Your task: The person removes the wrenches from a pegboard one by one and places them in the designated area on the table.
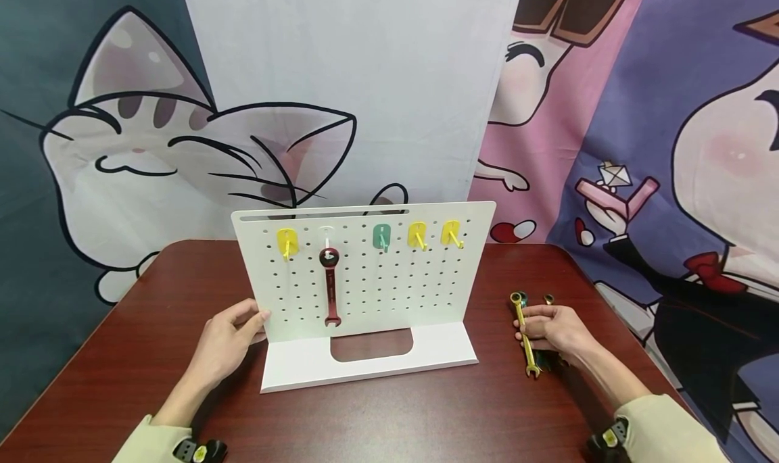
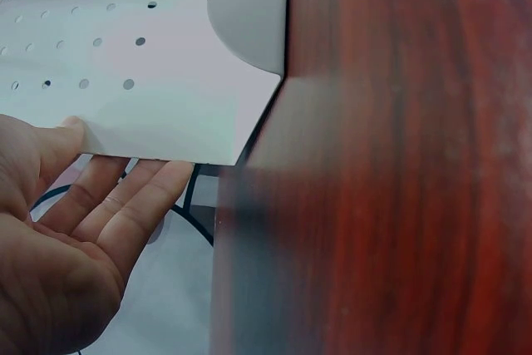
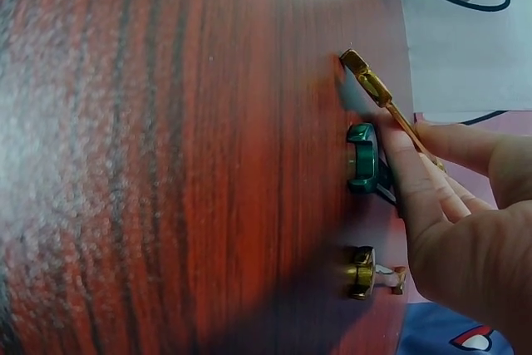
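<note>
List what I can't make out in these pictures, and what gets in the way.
Head view: most of the green wrench, behind the right hand and yellow wrench.
Head view: part of the left hand, behind the white board.
Head view: any marking on the red wrench, too small to read.
Left wrist view: the red wrench's round end, cut off by the left edge.

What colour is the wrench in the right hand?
The held wrench is yellow-gold; the head view shows it best.
</note>
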Action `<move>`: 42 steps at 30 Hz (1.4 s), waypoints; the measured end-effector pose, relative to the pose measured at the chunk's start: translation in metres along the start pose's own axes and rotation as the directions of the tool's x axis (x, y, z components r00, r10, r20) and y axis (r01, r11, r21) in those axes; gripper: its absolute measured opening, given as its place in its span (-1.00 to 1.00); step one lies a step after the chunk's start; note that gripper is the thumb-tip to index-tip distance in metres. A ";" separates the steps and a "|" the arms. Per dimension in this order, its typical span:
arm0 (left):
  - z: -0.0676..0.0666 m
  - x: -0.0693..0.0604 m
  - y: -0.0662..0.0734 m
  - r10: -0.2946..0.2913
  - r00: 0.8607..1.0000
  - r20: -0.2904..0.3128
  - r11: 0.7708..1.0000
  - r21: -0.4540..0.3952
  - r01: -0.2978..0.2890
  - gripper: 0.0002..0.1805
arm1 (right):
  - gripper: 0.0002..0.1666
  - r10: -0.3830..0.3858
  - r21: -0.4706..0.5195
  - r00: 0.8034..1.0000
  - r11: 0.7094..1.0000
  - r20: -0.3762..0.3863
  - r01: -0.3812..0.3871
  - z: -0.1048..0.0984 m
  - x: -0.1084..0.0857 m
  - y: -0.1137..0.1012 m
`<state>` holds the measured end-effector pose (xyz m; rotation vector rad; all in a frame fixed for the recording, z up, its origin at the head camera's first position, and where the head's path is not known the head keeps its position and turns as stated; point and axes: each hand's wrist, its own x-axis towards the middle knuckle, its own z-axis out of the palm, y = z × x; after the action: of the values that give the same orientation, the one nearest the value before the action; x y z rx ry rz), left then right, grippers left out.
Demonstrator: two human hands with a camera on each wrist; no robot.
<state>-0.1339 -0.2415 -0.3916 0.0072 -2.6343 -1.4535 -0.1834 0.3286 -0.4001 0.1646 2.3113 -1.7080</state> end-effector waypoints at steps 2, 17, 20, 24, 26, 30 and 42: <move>0.000 0.000 0.000 0.001 1.000 0.000 1.000 0.001 -0.001 -0.87 | -0.39 0.000 -0.011 1.000 1.000 -0.002 0.000 0.000 0.000 -0.001; 0.000 0.000 0.001 0.009 1.000 -0.006 1.000 0.004 -0.009 -0.87 | -0.42 -0.002 -0.044 1.000 0.999 -0.022 0.001 0.001 0.000 -0.005; 0.000 0.000 0.001 0.017 1.000 -0.009 1.000 0.013 -0.017 -0.87 | -0.42 0.000 -0.058 0.999 0.998 -0.033 -0.002 0.002 0.000 -0.006; 0.000 0.001 0.001 0.018 1.000 -0.009 1.000 0.017 -0.018 -0.88 | -0.41 0.006 -0.077 0.999 0.997 -0.050 -0.010 0.002 0.000 -0.006; 0.000 0.000 0.001 0.017 1.000 -0.008 1.000 0.017 -0.017 -0.88 | -0.40 0.006 -0.081 0.999 0.997 -0.054 -0.011 0.003 0.000 -0.006; 0.000 -0.001 0.001 0.013 1.000 -0.009 1.000 0.007 -0.013 -0.87 | -0.37 0.012 -0.097 0.997 0.995 -0.070 -0.019 0.005 0.000 -0.008; 0.000 0.000 0.001 0.020 1.000 -0.008 1.000 0.019 -0.020 -0.88 | -0.41 0.023 -0.160 0.993 0.986 -0.113 -0.041 0.008 -0.003 -0.010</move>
<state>-0.1335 -0.2409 -0.3912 -0.0120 -2.6336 -1.4199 -0.1820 0.3178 -0.3919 0.2695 2.5001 -1.5230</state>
